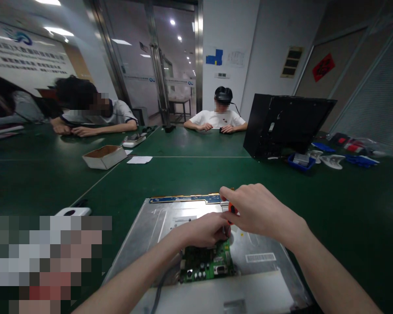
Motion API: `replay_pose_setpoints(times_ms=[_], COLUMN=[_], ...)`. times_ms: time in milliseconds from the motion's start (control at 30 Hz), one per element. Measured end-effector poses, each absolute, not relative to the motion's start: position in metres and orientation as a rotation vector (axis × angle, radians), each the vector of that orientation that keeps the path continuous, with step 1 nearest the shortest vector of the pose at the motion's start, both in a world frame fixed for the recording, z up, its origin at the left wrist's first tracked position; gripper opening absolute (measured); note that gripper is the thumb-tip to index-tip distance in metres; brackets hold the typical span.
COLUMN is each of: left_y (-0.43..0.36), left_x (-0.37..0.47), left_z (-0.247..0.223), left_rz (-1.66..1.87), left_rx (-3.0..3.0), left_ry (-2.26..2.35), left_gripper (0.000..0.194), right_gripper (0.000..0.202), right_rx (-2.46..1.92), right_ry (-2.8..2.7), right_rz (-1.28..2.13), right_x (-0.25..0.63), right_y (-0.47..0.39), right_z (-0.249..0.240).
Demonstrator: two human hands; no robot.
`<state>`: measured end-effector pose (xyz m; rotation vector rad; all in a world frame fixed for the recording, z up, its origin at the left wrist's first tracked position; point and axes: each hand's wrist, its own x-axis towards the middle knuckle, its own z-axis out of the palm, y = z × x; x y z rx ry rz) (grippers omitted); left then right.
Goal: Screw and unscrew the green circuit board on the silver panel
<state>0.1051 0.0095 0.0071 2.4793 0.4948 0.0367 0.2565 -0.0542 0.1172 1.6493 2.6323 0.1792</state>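
The right hand (255, 209) slopes in from the right, back upward and wrist bent, its fingers closed round an orange-and-black handle (231, 213), mostly covered, above the far right part of the green circuit board (206, 265). The left hand (206, 229) lies over the board's far edge, forearm slanting up from the near left, fingers curled downward just below the handle; whether they pinch anything cannot be told. The board sits on a silvery metal panel (139, 242), its near part showing pale round components and a connector (220, 269). Beyond the board runs a narrow blue strip (178, 199) edged in gold; to its right is a barcode label (260, 257), and on its near side a pale cover (258, 290).
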Motion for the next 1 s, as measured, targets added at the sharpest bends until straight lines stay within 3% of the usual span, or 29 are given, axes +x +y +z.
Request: replay_pose_setpoints(times_ms=[233,433,700,833,1000], left_y=[0.015,0.013,0.027,0.034,0.03], left_x=[0.103,0.103,0.077,0.051,0.033], left_z=[-0.001,0.007,0.023,0.017,0.009], left_rz=[0.06,0.061,0.41,0.33,0.232], left_rx=[2.46,2.429,2.376,2.359,2.372], left_ry=[0.459,0.491,0.903,1.082,1.202], left_gripper=[0.027,0.02,0.009,0.011,0.017], right_gripper=[0.018,0.017,0.016,0.014,0.024], right_rx=[1.69,1.72,1.879,2.071,2.625], right_ry=[2.638,2.668,2.724,2.836,2.893], right_rz=[0.209,0.177,-0.06,-0.376,-0.737], right_x=[0.263,0.267,0.285,0.307,0.315], right_y=[-0.058,-0.068,-0.073,-0.062,-0.04], right_z=[0.123,0.129,0.134,0.097,0.028])
